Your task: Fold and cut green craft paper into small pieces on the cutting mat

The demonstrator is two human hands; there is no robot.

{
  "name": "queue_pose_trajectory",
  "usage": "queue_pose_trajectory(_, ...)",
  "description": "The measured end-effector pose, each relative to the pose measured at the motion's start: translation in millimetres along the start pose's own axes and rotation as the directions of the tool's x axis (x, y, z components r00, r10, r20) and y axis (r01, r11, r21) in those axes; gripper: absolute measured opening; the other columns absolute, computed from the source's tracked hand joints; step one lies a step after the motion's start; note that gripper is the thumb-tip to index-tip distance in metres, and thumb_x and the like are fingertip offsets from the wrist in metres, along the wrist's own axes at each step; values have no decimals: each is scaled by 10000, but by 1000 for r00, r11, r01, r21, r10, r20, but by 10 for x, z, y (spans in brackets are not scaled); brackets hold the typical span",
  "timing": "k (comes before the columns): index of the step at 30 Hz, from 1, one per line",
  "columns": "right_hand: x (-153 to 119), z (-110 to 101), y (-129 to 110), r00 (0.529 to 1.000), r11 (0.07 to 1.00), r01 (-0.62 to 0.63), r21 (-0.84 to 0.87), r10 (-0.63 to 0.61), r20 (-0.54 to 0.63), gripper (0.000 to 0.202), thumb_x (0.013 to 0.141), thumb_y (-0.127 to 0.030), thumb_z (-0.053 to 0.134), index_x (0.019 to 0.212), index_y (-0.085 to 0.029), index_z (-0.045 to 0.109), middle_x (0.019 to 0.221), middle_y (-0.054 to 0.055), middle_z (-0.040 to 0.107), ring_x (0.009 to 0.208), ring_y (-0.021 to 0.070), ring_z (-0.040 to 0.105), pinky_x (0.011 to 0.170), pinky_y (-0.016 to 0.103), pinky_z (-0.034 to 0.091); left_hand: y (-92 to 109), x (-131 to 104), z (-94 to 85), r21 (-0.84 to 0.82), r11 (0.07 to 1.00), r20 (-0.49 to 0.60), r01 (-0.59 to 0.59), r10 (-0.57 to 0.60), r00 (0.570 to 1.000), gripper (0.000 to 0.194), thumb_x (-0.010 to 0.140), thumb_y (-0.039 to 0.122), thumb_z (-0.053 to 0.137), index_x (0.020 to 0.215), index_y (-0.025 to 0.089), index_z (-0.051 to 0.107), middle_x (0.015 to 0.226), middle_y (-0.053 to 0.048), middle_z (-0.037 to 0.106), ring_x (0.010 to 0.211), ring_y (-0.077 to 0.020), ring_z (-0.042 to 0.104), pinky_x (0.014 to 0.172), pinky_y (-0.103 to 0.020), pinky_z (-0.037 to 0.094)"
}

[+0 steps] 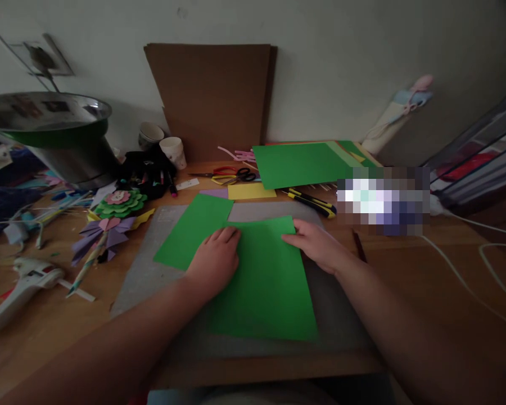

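Observation:
A large sheet of green paper [270, 287] lies in front of me over the grey cutting mat [135, 292]. My right hand [316, 244] pinches its upper right corner between thumb and fingers. On the sheet's left side rests my left hand [217, 256], fingers bent together and pressing at the edge; its thumb is hidden. A smaller green piece [196, 225] lies at an angle on the mat, just beyond my left hand and partly covered by it.
Behind the mat are scissors [240, 175], a yellow-black utility knife [314, 202] and more green sheets [299, 163]. On the left are a paper flower [120, 202], a glue gun [29, 281] and a metal bucket [80, 146]. Brown board [215, 95] leans against the wall.

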State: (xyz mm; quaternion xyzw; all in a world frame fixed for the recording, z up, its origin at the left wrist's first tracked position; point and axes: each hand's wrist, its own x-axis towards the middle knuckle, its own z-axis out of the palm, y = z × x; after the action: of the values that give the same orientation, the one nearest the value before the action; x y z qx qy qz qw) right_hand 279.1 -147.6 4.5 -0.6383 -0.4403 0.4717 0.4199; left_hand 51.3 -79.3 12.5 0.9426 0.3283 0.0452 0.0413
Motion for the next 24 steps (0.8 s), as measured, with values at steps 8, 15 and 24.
queue_pose_trajectory(8, 309, -47, 95, 974, 972, 0, -237, -54, -221, 349, 767, -319, 587, 1106, -238, 579, 709, 9, 641, 495, 143, 536, 470, 281, 407, -61, 151, 40, 78, 997, 35, -17, 14, 999, 476, 843, 180, 401, 1316, 146, 448, 1260, -117, 494, 1112, -262, 469, 960, -385, 392)
queue_pose_trajectory(15, 306, -47, 73, 975, 946, -19, -325, -54, -216, 271, 769, -294, 584, 1026, -220, 624, 759, 28, 670, 577, 161, 580, 552, 298, 426, -43, 266, 67, 140, 988, 1, 65, -66, 998, 515, 848, 174, 391, 1350, 56, 397, 1163, -172, 508, 1048, -300, 461, 861, -412, 431)
queue_pose_trajectory(24, 339, -23, 94, 967, 960, -82, -268, 11, -256, 252, 761, -280, 581, 1004, -225, 622, 699, 27, 649, 519, 159, 558, 481, 289, 410, -40, 225, 69, 199, 979, -16, 47, -45, 999, 442, 897, 215, 384, 1326, 133, 454, 1134, -131, 516, 1017, -276, 464, 852, -391, 431)
